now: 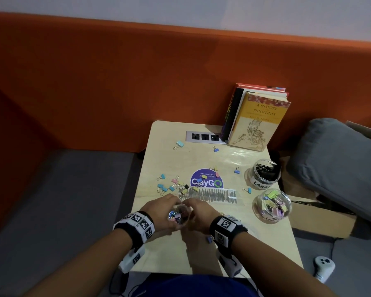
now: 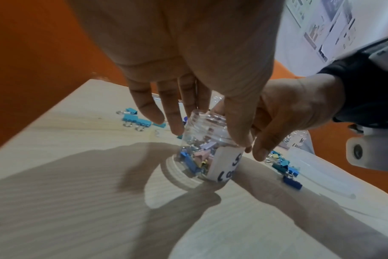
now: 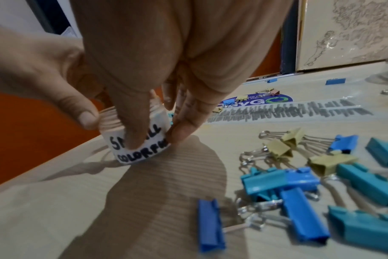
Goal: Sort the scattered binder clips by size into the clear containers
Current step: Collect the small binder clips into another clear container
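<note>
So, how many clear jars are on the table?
3: one between both hands at the near edge, one labelled large at the right, one with pastel clips just in front of it.

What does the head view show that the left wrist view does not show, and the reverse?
Only the head view shows the books, the jar of black clips and the purple sticker. Only the left wrist view shows the small jar's white label and open threaded mouth. Both show the left hand and right hand holding the small jar on the table.

Pale wooden table (image 1: 201, 254) under scattered binder clips (image 1: 165, 185), jars (image 1: 266, 172), books (image 1: 257, 121)
</note>
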`<action>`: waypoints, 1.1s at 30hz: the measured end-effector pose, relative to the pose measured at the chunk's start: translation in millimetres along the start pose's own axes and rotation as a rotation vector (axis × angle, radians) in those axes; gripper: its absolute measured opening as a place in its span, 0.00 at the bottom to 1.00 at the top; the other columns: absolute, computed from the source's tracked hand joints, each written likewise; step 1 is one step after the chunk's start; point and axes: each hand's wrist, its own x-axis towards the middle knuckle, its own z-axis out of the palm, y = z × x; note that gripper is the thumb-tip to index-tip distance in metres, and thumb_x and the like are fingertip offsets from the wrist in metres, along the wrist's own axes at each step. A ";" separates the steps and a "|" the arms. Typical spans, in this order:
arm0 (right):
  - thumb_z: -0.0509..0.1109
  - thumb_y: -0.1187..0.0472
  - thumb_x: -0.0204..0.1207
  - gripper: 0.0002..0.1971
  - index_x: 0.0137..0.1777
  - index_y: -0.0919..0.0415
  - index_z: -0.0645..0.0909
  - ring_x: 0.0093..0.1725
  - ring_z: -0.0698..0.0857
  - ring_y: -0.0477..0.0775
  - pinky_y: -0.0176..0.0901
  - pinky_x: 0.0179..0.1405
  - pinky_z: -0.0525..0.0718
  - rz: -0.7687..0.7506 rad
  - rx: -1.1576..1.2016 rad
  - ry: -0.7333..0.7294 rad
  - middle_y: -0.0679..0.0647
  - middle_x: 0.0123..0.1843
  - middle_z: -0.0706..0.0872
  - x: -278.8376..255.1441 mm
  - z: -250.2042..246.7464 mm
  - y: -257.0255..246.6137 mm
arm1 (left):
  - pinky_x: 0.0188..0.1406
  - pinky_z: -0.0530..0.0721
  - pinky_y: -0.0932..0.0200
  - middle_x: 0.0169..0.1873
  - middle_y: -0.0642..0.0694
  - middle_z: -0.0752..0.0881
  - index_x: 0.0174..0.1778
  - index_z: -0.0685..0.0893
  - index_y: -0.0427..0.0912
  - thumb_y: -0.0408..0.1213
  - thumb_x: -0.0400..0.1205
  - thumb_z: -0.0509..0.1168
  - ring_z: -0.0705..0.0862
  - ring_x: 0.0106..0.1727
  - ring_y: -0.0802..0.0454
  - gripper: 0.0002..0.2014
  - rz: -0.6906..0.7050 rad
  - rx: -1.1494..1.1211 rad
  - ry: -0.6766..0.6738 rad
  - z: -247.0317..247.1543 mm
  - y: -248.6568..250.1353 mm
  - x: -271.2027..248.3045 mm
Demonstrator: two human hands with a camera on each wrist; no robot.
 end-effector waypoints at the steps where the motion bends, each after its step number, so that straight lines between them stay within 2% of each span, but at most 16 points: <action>1: 0.75 0.61 0.73 0.23 0.69 0.58 0.77 0.62 0.82 0.59 0.49 0.60 0.81 -0.024 -0.043 0.011 0.57 0.65 0.83 0.8 -1.4 -0.6 | 0.58 0.82 0.52 0.66 0.55 0.76 0.71 0.73 0.55 0.55 0.72 0.75 0.81 0.63 0.50 0.33 -0.007 0.008 0.010 -1.1 -4.8 -2.3; 3: 0.65 0.65 0.80 0.19 0.71 0.61 0.77 0.65 0.79 0.59 0.47 0.65 0.76 -0.053 -0.155 0.024 0.59 0.69 0.80 4.6 -4.2 0.4 | 0.58 0.82 0.53 0.66 0.54 0.77 0.71 0.73 0.54 0.56 0.72 0.75 0.81 0.63 0.50 0.32 -0.035 0.015 0.028 -3.9 -13.1 -6.3; 5: 0.63 0.67 0.80 0.21 0.73 0.60 0.77 0.65 0.80 0.60 0.47 0.65 0.77 -0.037 -0.194 0.040 0.58 0.70 0.78 11.3 -6.4 2.0 | 0.60 0.81 0.53 0.68 0.54 0.76 0.73 0.73 0.52 0.56 0.72 0.76 0.81 0.65 0.50 0.34 -0.068 0.016 0.043 -7.0 -19.3 -9.2; 10: 0.67 0.62 0.77 0.15 0.63 0.51 0.84 0.55 0.84 0.59 0.44 0.50 0.80 -0.025 -0.259 0.037 0.53 0.59 0.79 28.9 -0.2 -0.1 | 0.63 0.80 0.54 0.71 0.56 0.75 0.74 0.73 0.52 0.54 0.73 0.77 0.80 0.67 0.52 0.34 -0.112 -0.046 0.071 -9.6 -28.3 -13.4; 12: 0.67 0.59 0.78 0.14 0.62 0.53 0.84 0.53 0.83 0.57 0.43 0.45 0.78 -0.005 -0.291 0.061 0.53 0.58 0.79 32.4 3.8 -1.1 | 0.63 0.80 0.55 0.71 0.56 0.76 0.73 0.74 0.52 0.53 0.73 0.78 0.80 0.67 0.52 0.34 -0.118 -0.063 0.077 -9.2 -29.1 -14.2; 15: 0.61 0.53 0.83 0.14 0.59 0.58 0.83 0.50 0.83 0.57 0.41 0.41 0.73 0.015 -0.339 0.080 0.55 0.57 0.80 35.7 10.2 1.4 | 0.63 0.79 0.56 0.71 0.57 0.76 0.74 0.74 0.53 0.52 0.73 0.79 0.80 0.68 0.53 0.34 -0.123 -0.076 0.074 -9.1 -29.1 -13.0; 19: 0.64 0.52 0.79 0.14 0.55 0.58 0.85 0.47 0.83 0.56 0.43 0.43 0.81 0.031 -0.316 0.101 0.54 0.55 0.82 34.0 7.1 1.7 | 0.62 0.80 0.56 0.70 0.58 0.77 0.73 0.75 0.53 0.53 0.72 0.79 0.80 0.67 0.53 0.34 -0.128 -0.094 0.073 -9.2 -29.5 -10.2; 21: 0.65 0.51 0.77 0.12 0.52 0.57 0.83 0.43 0.82 0.54 0.44 0.40 0.81 0.056 -0.266 0.122 0.53 0.50 0.83 30.8 0.3 0.7 | 0.61 0.80 0.57 0.70 0.58 0.77 0.73 0.75 0.53 0.53 0.72 0.79 0.81 0.66 0.53 0.34 -0.126 -0.095 0.076 -8.8 -29.6 -9.2; 24: 0.66 0.47 0.72 0.09 0.46 0.51 0.79 0.40 0.82 0.50 0.45 0.37 0.83 0.048 -0.116 0.205 0.46 0.43 0.85 27.2 -7.5 1.7 | 0.62 0.79 0.57 0.70 0.58 0.76 0.73 0.75 0.52 0.53 0.72 0.79 0.80 0.67 0.53 0.35 -0.131 -0.114 0.089 -7.3 -30.4 -9.3; 27: 0.68 0.47 0.73 0.07 0.47 0.47 0.79 0.39 0.82 0.45 0.41 0.36 0.80 -0.022 -0.021 0.215 0.42 0.45 0.86 23.7 -7.9 -4.1 | 0.62 0.80 0.56 0.70 0.58 0.76 0.73 0.75 0.52 0.53 0.71 0.79 0.80 0.66 0.53 0.35 -0.131 -0.125 0.089 -6.5 -31.5 -9.6; 29: 0.71 0.49 0.74 0.07 0.49 0.47 0.82 0.43 0.82 0.44 0.42 0.43 0.81 -0.117 0.017 0.188 0.41 0.46 0.86 22.7 -5.3 -9.8 | 0.61 0.80 0.56 0.69 0.57 0.77 0.72 0.76 0.52 0.53 0.70 0.80 0.80 0.65 0.53 0.35 -0.130 -0.124 0.083 -6.9 -31.9 -9.4; 31: 0.73 0.49 0.76 0.14 0.59 0.49 0.83 0.50 0.80 0.43 0.38 0.50 0.77 -0.196 0.002 0.153 0.42 0.49 0.86 23.3 -2.1 -13.8 | 0.60 0.79 0.56 0.68 0.57 0.77 0.71 0.76 0.52 0.53 0.70 0.80 0.80 0.65 0.53 0.35 -0.132 -0.126 0.080 -7.7 -32.3 -9.1; 33: 0.74 0.49 0.77 0.17 0.65 0.50 0.83 0.50 0.78 0.43 0.35 0.50 0.73 -0.201 -0.012 0.162 0.43 0.50 0.86 23.9 -1.6 -13.8 | 0.60 0.80 0.56 0.67 0.57 0.77 0.71 0.76 0.53 0.53 0.70 0.80 0.81 0.64 0.53 0.34 -0.135 -0.127 0.082 -7.2 -32.4 -8.7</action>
